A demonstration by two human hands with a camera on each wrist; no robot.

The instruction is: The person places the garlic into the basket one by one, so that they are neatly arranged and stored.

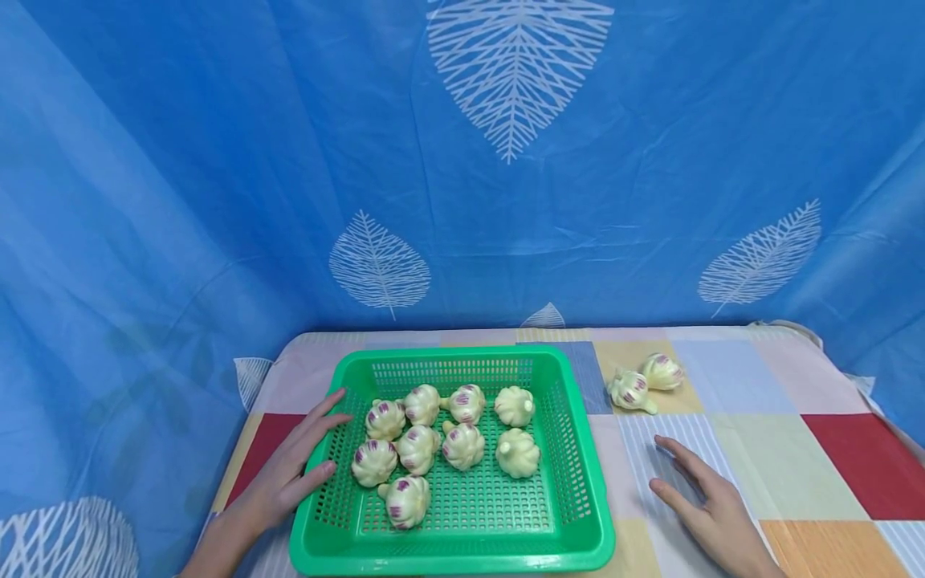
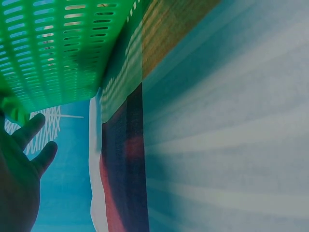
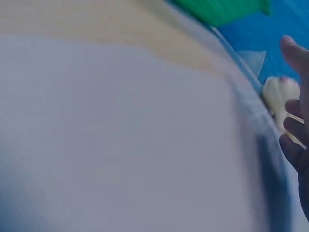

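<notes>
A green plastic basket with slotted walls stands on the table. Inside it lie several garlic bulbs, whitish with purple streaks, mostly toward its left and back. My left hand is at the basket's left rim, fingers spread and fairly straight; whether it touches the rim is hard to tell. Two more bulbs lie together on the cloth to the right of the basket, a front garlic bulb and a back garlic bulb. Nearer the front, my right hand has its thumb and fingers apart, holding nothing.
A patchwork-patterned cloth covers the table. Behind and at the sides hangs a blue curtain printed with white leaves. The basket takes up the left-middle part of the table, its front rim close to the lower frame edge.
</notes>
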